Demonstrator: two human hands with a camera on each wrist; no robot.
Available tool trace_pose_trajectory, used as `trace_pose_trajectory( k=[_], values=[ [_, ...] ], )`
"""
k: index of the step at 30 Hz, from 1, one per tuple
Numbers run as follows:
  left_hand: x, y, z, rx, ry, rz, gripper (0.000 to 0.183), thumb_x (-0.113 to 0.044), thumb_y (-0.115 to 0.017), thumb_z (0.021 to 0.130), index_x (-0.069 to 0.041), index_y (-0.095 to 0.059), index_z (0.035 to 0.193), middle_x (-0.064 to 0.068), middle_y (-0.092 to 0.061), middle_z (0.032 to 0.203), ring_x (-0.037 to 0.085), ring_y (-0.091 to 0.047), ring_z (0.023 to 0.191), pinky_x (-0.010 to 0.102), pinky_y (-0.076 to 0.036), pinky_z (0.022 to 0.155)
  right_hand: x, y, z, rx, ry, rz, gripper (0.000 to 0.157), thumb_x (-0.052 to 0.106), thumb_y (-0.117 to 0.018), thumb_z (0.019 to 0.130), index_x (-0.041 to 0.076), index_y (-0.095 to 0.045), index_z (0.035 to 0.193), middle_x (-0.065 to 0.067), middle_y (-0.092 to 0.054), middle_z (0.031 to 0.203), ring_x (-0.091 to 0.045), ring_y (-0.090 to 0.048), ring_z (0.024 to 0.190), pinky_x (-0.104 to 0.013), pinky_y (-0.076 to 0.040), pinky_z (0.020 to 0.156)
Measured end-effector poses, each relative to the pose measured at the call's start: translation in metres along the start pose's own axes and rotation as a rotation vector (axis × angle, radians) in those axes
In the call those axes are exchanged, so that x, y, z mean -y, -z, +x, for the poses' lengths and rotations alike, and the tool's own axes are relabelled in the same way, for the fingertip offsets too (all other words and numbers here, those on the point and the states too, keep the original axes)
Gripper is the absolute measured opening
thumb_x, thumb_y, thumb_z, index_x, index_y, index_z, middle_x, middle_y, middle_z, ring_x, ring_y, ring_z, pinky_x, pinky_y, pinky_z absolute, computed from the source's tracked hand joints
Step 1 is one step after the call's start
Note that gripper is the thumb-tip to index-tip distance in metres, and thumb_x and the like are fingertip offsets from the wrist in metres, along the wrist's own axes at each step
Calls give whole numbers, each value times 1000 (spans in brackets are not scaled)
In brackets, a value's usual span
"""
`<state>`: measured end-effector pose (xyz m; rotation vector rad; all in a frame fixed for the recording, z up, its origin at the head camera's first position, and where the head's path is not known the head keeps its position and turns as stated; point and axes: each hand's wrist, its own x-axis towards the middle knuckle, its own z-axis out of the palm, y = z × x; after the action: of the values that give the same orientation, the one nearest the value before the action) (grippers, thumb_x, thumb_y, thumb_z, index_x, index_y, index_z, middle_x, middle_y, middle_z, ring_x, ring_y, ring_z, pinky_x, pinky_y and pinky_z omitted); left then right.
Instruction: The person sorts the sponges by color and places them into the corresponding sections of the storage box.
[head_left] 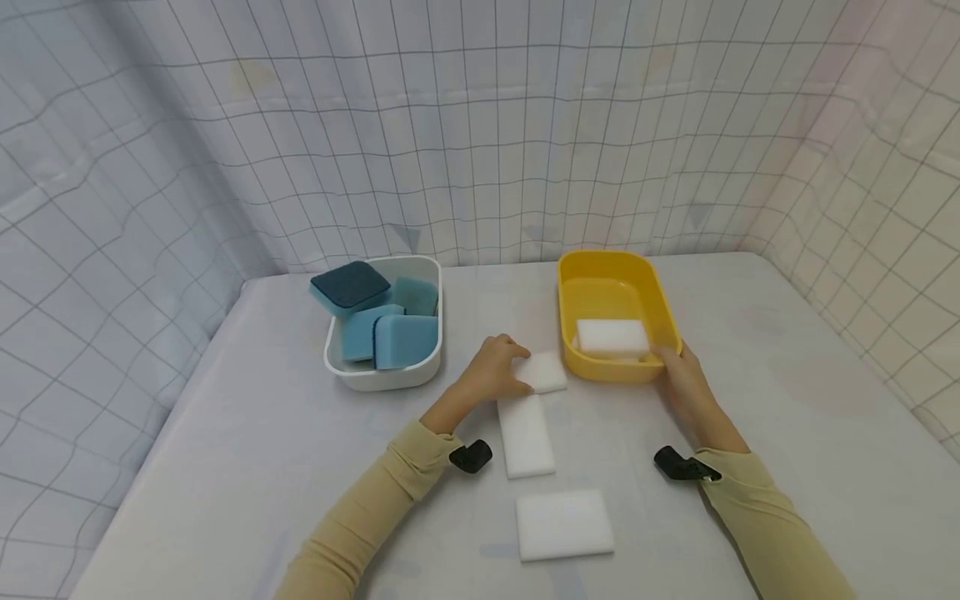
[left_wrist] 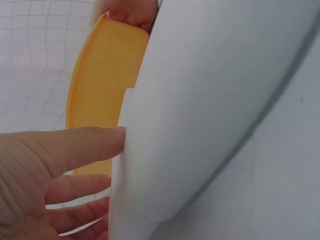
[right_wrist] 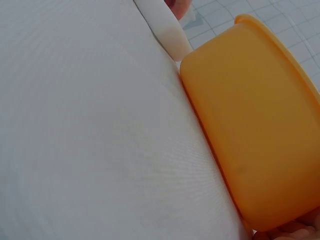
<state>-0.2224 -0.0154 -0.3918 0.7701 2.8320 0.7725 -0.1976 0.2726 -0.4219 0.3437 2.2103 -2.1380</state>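
In the head view my left hand (head_left: pixel 491 367) pinches a white sponge block (head_left: pixel 547 372) by its edges, thumb on the near side and fingers on the far side. This block lies just left of a yellow container (head_left: pixel 609 367). My right hand (head_left: pixel 686 383) grips the container's near right corner, thumb at the rim; in the right wrist view its fingers (right_wrist: pixel 297 232) show under that end. White sponge inside the container (head_left: pixel 611 336) sits toward the near wall. A second white block (head_left: pixel 527 437) lies right below the left hand, and a third block (head_left: pixel 565 525) is nearer me.
A white container (head_left: pixel 386 382) stands at the back left, holding several blue sponges (head_left: pixel 407 340). One sponge with a dark top (head_left: pixel 350 285) leans out over its left rim. Gridded white curtains (head_left: pixel 480 133) surround the white table (head_left: pixel 247 433) on the back and sides.
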Motion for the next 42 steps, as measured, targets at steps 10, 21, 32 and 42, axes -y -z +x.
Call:
trace_pose_trajectory(
  k=[10,21,32,42],
  values=[
    [2,-1,1,18,30,44,55,-23,-81,72,-6,-64,121,14,-60,118,31,-52,109,39,-46,93,0,1,-1,10,8,1,66,25,-43,97,9,-10,152,-9,-18,153,-7,-30,124,-20,-27,108],
    [4,-1,3,2,-18,59,52,-21,-80,71,-4,-65,119,13,-64,112,26,-58,102,35,-51,88,1,2,-2,7,-4,-7,65,27,-42,98,11,-9,152,-10,-16,155,-7,-30,125,-17,-29,104],
    [5,0,4,60,-5,95,56,-24,-80,72,-7,-63,122,12,-63,116,25,-58,105,35,-52,89,1,0,-3,-2,-25,3,65,25,-41,97,13,-10,152,-8,-17,154,-5,-31,121,-12,-30,96],
    [4,3,4,73,-29,124,56,-23,-80,72,-7,-63,122,12,-64,114,24,-58,102,34,-52,88,0,0,-2,-1,-18,-12,65,26,-42,97,14,-9,152,-8,-16,155,-6,-32,121,-9,-32,91]
  ],
)
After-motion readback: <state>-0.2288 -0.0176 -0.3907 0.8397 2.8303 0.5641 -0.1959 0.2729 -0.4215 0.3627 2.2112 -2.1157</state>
